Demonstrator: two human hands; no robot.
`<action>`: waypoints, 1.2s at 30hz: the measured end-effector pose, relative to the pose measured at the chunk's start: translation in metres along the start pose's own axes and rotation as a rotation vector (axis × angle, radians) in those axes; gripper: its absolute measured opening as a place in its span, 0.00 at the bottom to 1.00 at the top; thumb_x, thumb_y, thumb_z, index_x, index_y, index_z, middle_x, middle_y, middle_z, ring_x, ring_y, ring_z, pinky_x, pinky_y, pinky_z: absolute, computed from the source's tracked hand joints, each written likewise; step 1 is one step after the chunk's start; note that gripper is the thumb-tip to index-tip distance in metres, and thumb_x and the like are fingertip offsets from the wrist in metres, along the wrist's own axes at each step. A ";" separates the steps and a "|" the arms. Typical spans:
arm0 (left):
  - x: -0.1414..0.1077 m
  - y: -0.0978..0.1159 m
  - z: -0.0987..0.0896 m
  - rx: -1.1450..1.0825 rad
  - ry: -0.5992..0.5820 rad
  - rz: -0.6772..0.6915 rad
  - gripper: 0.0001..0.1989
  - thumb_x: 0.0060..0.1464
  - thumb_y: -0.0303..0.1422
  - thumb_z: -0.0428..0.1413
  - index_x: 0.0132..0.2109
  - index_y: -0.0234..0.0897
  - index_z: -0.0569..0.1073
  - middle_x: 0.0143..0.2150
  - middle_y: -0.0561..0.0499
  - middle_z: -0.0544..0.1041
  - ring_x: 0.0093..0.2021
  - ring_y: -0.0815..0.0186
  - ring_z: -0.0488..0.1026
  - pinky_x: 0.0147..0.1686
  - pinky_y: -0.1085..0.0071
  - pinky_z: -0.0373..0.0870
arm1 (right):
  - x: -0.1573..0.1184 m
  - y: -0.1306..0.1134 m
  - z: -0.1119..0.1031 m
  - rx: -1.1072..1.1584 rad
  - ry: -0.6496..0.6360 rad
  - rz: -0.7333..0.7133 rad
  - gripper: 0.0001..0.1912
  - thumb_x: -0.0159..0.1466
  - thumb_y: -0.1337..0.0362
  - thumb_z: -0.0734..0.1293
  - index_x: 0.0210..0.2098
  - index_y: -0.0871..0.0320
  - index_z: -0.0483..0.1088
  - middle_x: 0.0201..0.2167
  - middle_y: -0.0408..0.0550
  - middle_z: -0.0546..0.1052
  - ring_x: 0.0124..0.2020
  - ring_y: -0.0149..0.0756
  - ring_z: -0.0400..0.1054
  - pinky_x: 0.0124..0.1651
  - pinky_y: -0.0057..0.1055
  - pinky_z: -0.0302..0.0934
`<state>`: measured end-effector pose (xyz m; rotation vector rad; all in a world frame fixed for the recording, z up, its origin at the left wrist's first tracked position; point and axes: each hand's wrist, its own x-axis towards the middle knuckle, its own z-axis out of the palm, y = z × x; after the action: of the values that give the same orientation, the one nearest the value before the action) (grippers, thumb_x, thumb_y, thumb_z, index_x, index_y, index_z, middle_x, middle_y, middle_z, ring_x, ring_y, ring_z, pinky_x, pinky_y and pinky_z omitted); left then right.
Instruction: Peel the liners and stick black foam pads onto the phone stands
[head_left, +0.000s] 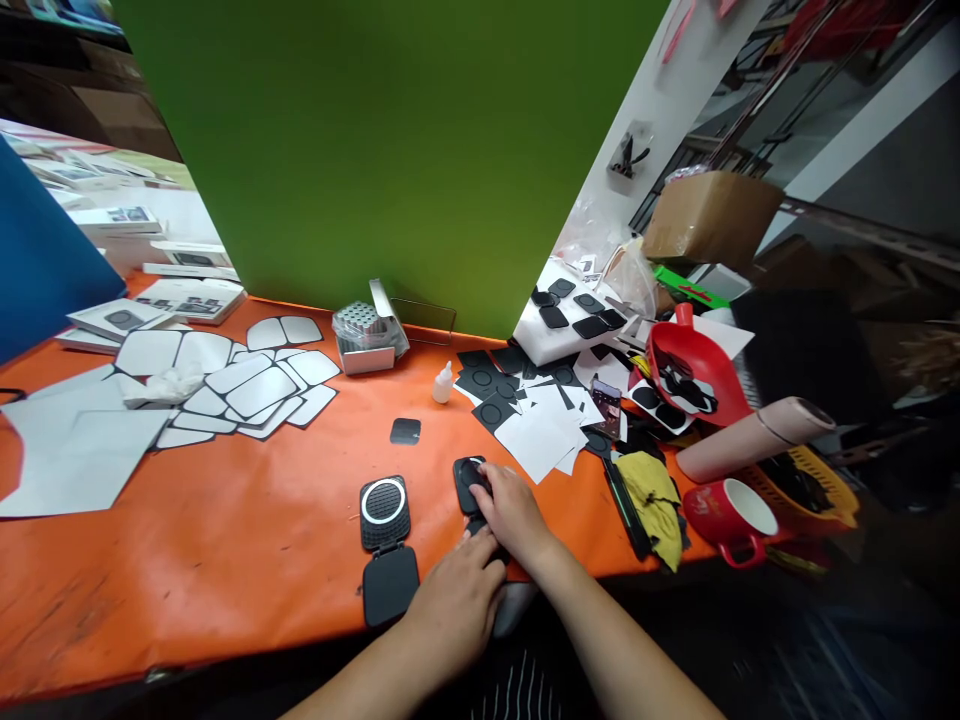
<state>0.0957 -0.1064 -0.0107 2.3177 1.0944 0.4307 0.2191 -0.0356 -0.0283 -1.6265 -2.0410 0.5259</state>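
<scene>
Two black hinged devices, each of two rounded-square panels, lie near the table's front edge. The left one, an unfolded black holder (385, 545), shows a white ring on its ribbed upper panel and a plain lower panel; neither hand is on it. My right hand (517, 515) has its thumb and fingers closed over the upper panel of the second black hinged holder (466, 492). Below it, my left hand (457, 600) is curled over the lower part of that same holder, hiding most of it. A small dark square plate (406, 431) lies farther back.
A white dropper bottle (442, 383) stands behind the hands, near a box of small cylinders (367, 345). Black-edged white sheets (262, 390) spread left; white papers (541, 435) and black pieces lie right. A yellow cloth (651, 500), red mug (727, 520) and red pan (694, 365) crowd the right edge.
</scene>
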 end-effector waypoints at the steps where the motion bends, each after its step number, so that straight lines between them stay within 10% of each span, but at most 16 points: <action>1: 0.000 -0.001 0.001 0.008 -0.001 0.004 0.09 0.52 0.25 0.47 0.38 0.37 0.70 0.54 0.46 0.65 0.55 0.58 0.60 0.54 0.57 0.58 | 0.004 0.000 0.000 -0.066 0.007 -0.004 0.10 0.59 0.60 0.60 0.38 0.57 0.65 0.36 0.51 0.71 0.41 0.42 0.62 0.45 0.38 0.53; 11: -0.001 0.002 -0.017 -0.193 0.066 -0.110 0.09 0.51 0.30 0.47 0.32 0.38 0.73 0.48 0.49 0.71 0.46 0.60 0.68 0.44 0.64 0.65 | 0.035 -0.002 -0.034 0.002 0.144 0.143 0.11 0.63 0.64 0.53 0.32 0.56 0.65 0.28 0.46 0.71 0.31 0.35 0.65 0.33 0.30 0.57; 15: -0.001 -0.006 -0.043 -0.687 0.266 -0.404 0.13 0.50 0.36 0.50 0.22 0.36 0.71 0.32 0.49 0.73 0.36 0.63 0.70 0.35 0.71 0.65 | -0.023 -0.031 -0.062 0.008 0.232 -0.126 0.10 0.63 0.63 0.54 0.33 0.56 0.66 0.30 0.48 0.71 0.34 0.37 0.64 0.38 0.32 0.57; 22: -0.018 -0.007 -0.051 -1.681 0.186 -0.731 0.07 0.46 0.33 0.53 0.27 0.33 0.72 0.22 0.52 0.72 0.26 0.67 0.69 0.31 0.72 0.65 | -0.073 -0.065 -0.038 -0.261 0.000 -0.377 0.10 0.61 0.68 0.58 0.42 0.56 0.65 0.34 0.48 0.72 0.34 0.38 0.64 0.35 0.32 0.59; 31: -0.046 -0.009 -0.075 -1.652 0.300 -0.758 0.07 0.46 0.31 0.54 0.30 0.31 0.73 0.25 0.49 0.73 0.28 0.67 0.70 0.32 0.70 0.67 | -0.061 -0.092 -0.029 -0.225 0.122 -0.654 0.10 0.61 0.72 0.55 0.36 0.57 0.66 0.29 0.48 0.71 0.29 0.37 0.64 0.30 0.32 0.60; 36: -0.048 -0.065 -0.132 -1.086 0.729 -0.735 0.09 0.45 0.35 0.53 0.28 0.31 0.70 0.26 0.48 0.74 0.29 0.64 0.71 0.29 0.70 0.69 | -0.045 -0.091 -0.049 0.334 0.447 -0.485 0.09 0.59 0.73 0.59 0.37 0.53 0.63 0.34 0.46 0.69 0.39 0.35 0.64 0.46 0.36 0.59</action>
<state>-0.0387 -0.0665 0.0545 0.7323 1.4117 1.2180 0.1836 -0.0991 0.0578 -0.9087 -1.7983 0.2738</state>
